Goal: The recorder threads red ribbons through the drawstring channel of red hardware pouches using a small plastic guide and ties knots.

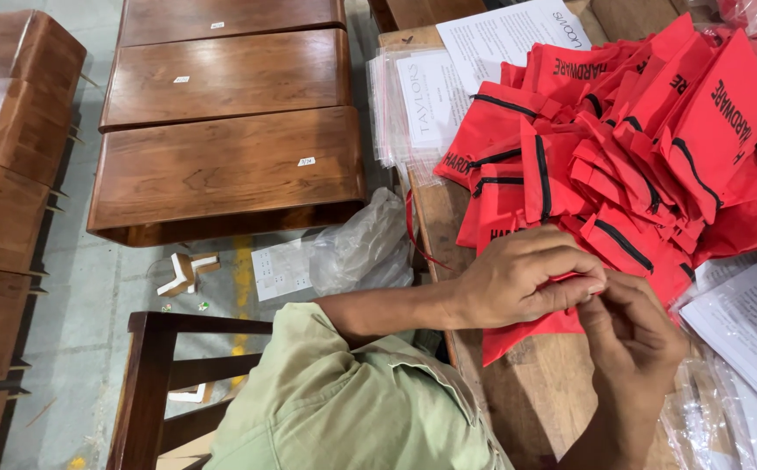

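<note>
My left hand [522, 278] reaches in from the left in a pale green sleeve. It lies on a red fabric pouch [526, 335] at the near edge of the wooden table [535, 392]. My right hand [635, 344] comes up from below. Its fingertips meet the left hand's fingers at the pouch's top edge, and both pinch the fabric there. Just beyond the hands, a big heap of several red pouches [631, 130] with black trim covers the table top.
A stack of clear plastic sleeves [413, 109] with printed sheets lies left of the heap. White papers [748, 322] lie at the right. Dark wooden panels [222, 165] sit on the floor at left. A wooden chair [148, 383] and a crumpled plastic bag [361, 248] are nearby.
</note>
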